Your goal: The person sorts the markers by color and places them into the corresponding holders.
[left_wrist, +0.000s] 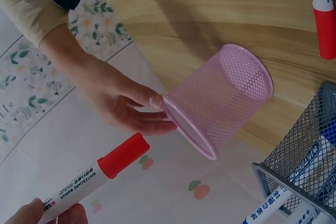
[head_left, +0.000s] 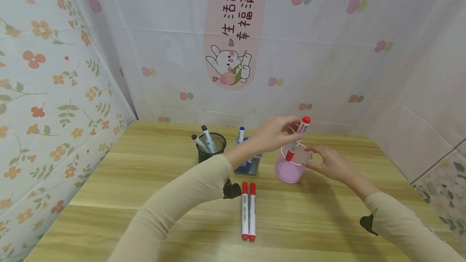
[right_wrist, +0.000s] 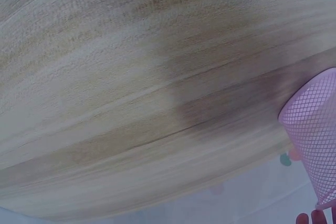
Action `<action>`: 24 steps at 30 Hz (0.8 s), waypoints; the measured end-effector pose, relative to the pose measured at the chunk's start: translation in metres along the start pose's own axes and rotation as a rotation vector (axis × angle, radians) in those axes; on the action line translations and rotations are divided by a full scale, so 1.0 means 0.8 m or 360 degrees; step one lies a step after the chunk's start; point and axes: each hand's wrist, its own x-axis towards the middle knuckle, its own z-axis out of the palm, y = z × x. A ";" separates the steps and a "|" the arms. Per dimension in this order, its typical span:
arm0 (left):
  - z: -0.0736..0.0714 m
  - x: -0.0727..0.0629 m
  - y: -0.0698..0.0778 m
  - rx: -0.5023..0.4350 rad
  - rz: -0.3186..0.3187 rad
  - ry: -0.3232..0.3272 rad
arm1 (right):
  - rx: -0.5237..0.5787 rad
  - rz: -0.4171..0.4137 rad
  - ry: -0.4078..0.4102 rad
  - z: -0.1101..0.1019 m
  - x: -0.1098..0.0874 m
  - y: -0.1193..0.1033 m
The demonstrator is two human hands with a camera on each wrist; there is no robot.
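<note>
My left hand (head_left: 278, 132) pinches a red whiteboard marker (head_left: 298, 137) near its upper end. In the head view the marker slants, red at both ends, with its lower end over the mouth of a pink mesh pen cup (head_left: 290, 172). That cup holds no pen in the left wrist view. The thumb and fingers of my right hand (head_left: 329, 163) grip the cup's rim on its right side. Two more red markers, a left one (head_left: 245, 211) and a right one (head_left: 253, 212), lie side by side on the table in front.
Left of the pink cup stands a grey mesh holder (head_left: 251, 169) with blue markers (head_left: 241, 134). Farther left, a black mesh cup (head_left: 218, 142) holds black-capped markers (head_left: 208, 138). The wood-grain table (head_left: 164, 165) ends at a printed curtain (head_left: 164, 72).
</note>
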 end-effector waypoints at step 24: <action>0.027 0.033 -0.026 0.0061 -0.0150 0.0054 | 0.0004 0.0006 -0.0024 -0.002 0.001 0.000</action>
